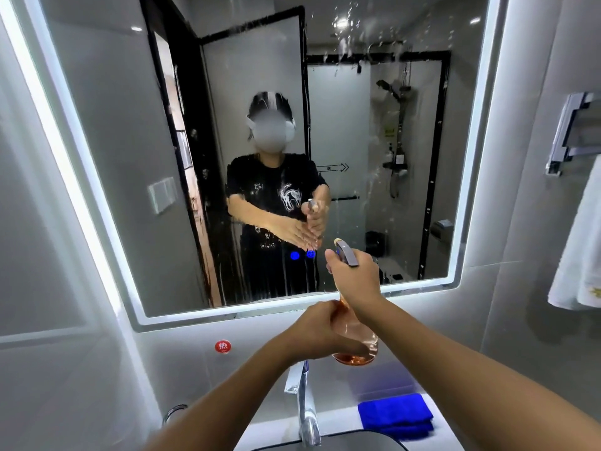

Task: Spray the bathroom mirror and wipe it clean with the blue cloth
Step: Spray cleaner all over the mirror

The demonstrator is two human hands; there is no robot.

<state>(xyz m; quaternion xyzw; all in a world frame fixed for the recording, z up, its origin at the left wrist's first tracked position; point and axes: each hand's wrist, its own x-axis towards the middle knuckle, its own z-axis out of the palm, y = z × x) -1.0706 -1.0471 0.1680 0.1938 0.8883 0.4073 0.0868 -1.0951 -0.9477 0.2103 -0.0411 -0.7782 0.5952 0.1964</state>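
Note:
A large lit-edged bathroom mirror (pixel 130 125) fills the wall ahead, streaked with spray drops and runs across its middle and top. My right hand (pixel 356 278) grips the grey trigger head of a clear orange spray bottle (pixel 361 346), nozzle aimed at the glass. My left hand (pixel 320 330) cups the bottle's body from the left and below. The folded blue cloth (pixel 396 415) lies on the counter at the lower right, beside the sink, untouched.
A chrome tap (pixel 307 411) rises just below my hands over the sink rim (pixel 357 439). A red round sticker (pixel 223 346) sits on the wall under the mirror. A white towel (pixel 582 249) hangs from a metal rack (pixel 572 131) at right.

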